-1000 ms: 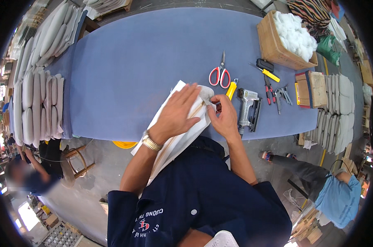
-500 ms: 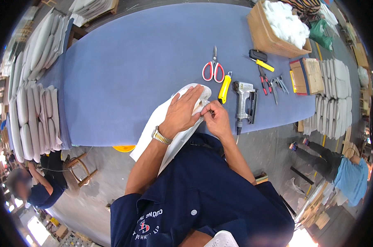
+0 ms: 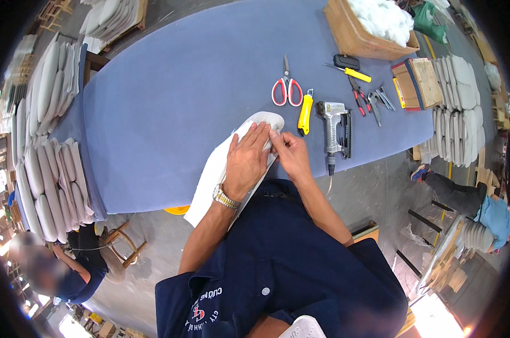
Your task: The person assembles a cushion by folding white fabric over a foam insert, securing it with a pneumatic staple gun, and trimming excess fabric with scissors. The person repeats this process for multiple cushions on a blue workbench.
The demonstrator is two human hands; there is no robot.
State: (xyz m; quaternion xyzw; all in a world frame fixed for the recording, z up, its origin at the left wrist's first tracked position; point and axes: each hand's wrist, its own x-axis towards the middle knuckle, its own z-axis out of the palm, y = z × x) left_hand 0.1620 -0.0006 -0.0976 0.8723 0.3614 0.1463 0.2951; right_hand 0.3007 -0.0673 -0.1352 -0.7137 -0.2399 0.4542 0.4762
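A long white fabric-covered pad with a rounded far end lies aslant over the table's near edge, close to my body. My left hand, with a metal watch on its wrist, rests flat on the pad, fingers stretched toward the rounded end. At the pad's right edge, my right hand pinches the white material, its fingertips beside my left fingers. What lies under those fingertips is partly hidden. Just beyond are a yellow utility knife and red-handled scissors. A silver staple gun with a hose lies to the right.
On the blue table are a yellow-handled screwdriver, red-handled pliers and a cardboard box of white stuffing. Stacked grey cushions stand left, more cushions right. Co-workers are at both sides.
My right hand has moved slightly up and left along the pad's edge, nearer my left fingertips. My left hand stays flat on the pad. The whole view has turned a little.
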